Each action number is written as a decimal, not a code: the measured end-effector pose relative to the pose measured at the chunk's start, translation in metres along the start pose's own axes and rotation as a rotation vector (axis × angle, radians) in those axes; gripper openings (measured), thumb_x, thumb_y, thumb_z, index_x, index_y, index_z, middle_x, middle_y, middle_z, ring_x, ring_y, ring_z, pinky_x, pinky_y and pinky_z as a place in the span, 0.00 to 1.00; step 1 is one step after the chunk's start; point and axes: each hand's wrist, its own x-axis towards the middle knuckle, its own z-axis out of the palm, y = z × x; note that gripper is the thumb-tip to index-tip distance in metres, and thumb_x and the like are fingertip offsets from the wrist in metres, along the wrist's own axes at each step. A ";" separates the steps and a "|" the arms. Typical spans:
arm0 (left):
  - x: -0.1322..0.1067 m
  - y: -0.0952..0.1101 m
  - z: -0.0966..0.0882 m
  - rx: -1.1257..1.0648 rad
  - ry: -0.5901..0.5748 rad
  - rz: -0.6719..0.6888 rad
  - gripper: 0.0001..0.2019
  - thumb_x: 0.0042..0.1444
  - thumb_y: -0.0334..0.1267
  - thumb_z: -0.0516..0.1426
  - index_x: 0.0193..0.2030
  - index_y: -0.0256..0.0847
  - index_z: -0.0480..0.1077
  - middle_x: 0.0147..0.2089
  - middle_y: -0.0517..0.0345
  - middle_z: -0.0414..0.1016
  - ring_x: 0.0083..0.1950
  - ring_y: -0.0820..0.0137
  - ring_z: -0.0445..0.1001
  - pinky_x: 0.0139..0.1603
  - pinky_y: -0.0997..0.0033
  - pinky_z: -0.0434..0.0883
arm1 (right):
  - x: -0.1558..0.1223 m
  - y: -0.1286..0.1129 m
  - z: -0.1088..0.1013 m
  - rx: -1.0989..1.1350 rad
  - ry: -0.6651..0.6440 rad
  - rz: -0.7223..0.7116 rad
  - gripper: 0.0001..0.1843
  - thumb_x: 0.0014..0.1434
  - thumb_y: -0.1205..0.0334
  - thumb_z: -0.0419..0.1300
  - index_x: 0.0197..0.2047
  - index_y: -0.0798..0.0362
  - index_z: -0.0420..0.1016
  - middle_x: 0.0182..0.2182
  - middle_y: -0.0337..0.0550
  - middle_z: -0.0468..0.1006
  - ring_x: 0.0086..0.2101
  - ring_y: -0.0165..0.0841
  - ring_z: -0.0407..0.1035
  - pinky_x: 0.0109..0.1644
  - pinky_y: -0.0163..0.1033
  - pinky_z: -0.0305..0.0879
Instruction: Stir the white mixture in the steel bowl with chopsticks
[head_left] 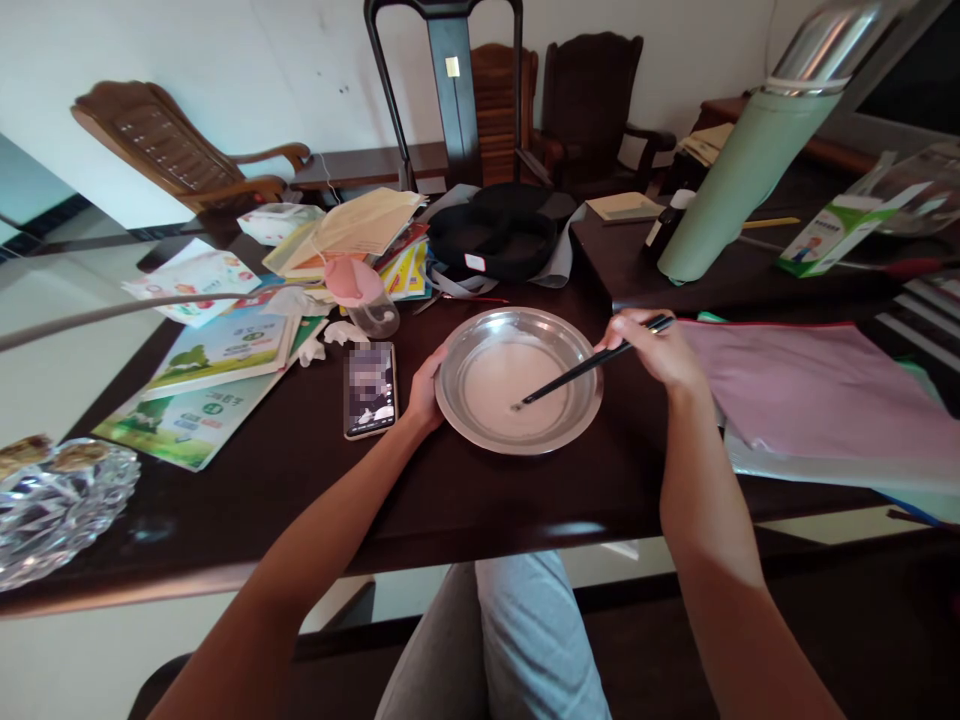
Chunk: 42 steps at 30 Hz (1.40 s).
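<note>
A shiny metal bowl (458, 388) sits on the dark counter (337, 500) in front of the person's lap, with a pale, milky liquid (491, 380) across its bottom. The left hand (426, 390) has hold of the bowl's left side, its fingers partly curled at the rim, some hidden beneath it. The right hand (651, 345) has its fingers closed around black chopsticks (581, 368), which slant down over the right rim, tips in the liquid; whether these fingers touch the bowl, I cannot tell. Just left of the left hand lies a phone (371, 390) with its screen lit, and beyond it stand crumpled tissues (345, 333) and a clear cup with a pink lid (351, 282). Books (206, 400) lie farther left, near a glass dish (67, 510). Behind the bowl is a black bag (491, 240). To the right lies a pink folder (817, 385); beyond it, a green flask (757, 170) stands beside a small dark bottle (667, 225).
</note>
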 end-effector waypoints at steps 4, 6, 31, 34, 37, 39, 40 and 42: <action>0.000 0.000 0.000 0.002 0.000 0.010 0.18 0.52 0.48 0.67 0.47 0.40 0.81 0.39 0.54 0.85 0.50 0.53 0.82 0.53 0.56 0.77 | 0.002 -0.006 0.014 -0.058 -0.072 -0.020 0.26 0.53 0.32 0.69 0.24 0.47 0.82 0.28 0.42 0.86 0.36 0.41 0.83 0.48 0.45 0.75; 0.000 0.000 0.001 -0.003 -0.011 0.019 0.18 0.52 0.47 0.67 0.47 0.41 0.81 0.40 0.54 0.85 0.51 0.52 0.82 0.54 0.56 0.77 | 0.002 -0.006 0.010 -0.094 0.024 -0.022 0.26 0.53 0.32 0.69 0.24 0.46 0.81 0.28 0.42 0.86 0.36 0.41 0.82 0.48 0.46 0.75; 0.003 -0.003 -0.004 -0.010 -0.012 0.010 0.17 0.52 0.45 0.66 0.47 0.40 0.81 0.41 0.54 0.86 0.51 0.52 0.82 0.54 0.56 0.78 | 0.001 -0.008 0.015 -0.088 -0.001 -0.024 0.26 0.54 0.32 0.69 0.24 0.47 0.81 0.27 0.42 0.86 0.34 0.41 0.82 0.48 0.47 0.76; 0.003 -0.003 -0.004 -0.018 -0.017 0.017 0.18 0.52 0.45 0.66 0.49 0.40 0.81 0.41 0.54 0.86 0.51 0.53 0.82 0.54 0.56 0.77 | 0.002 -0.007 0.008 -0.112 0.141 -0.041 0.26 0.54 0.33 0.69 0.23 0.47 0.81 0.25 0.42 0.84 0.32 0.40 0.82 0.47 0.47 0.76; 0.003 -0.002 -0.004 -0.015 -0.019 0.009 0.20 0.52 0.45 0.66 0.50 0.40 0.80 0.41 0.55 0.86 0.51 0.54 0.82 0.54 0.57 0.77 | -0.001 -0.004 -0.003 -0.079 0.208 -0.035 0.27 0.57 0.34 0.68 0.19 0.47 0.78 0.20 0.40 0.81 0.28 0.39 0.80 0.44 0.47 0.76; 0.003 -0.002 -0.004 -0.005 -0.023 0.010 0.20 0.52 0.45 0.66 0.50 0.40 0.80 0.42 0.55 0.86 0.51 0.54 0.82 0.55 0.57 0.77 | -0.002 -0.005 -0.001 -0.053 0.125 -0.024 0.27 0.57 0.35 0.68 0.20 0.47 0.78 0.20 0.39 0.81 0.27 0.38 0.80 0.44 0.45 0.76; 0.003 -0.002 -0.004 0.000 -0.025 0.012 0.20 0.52 0.46 0.66 0.49 0.40 0.80 0.41 0.55 0.86 0.52 0.53 0.82 0.55 0.57 0.76 | -0.002 -0.006 0.002 -0.050 0.068 -0.019 0.26 0.57 0.35 0.68 0.20 0.47 0.79 0.21 0.39 0.82 0.29 0.38 0.80 0.44 0.45 0.76; 0.004 -0.003 -0.004 0.000 -0.025 0.022 0.19 0.51 0.46 0.67 0.48 0.40 0.80 0.41 0.54 0.85 0.52 0.53 0.81 0.55 0.57 0.76 | -0.001 -0.008 0.011 -0.061 -0.021 -0.019 0.26 0.56 0.34 0.68 0.22 0.47 0.81 0.24 0.40 0.84 0.32 0.39 0.82 0.45 0.44 0.76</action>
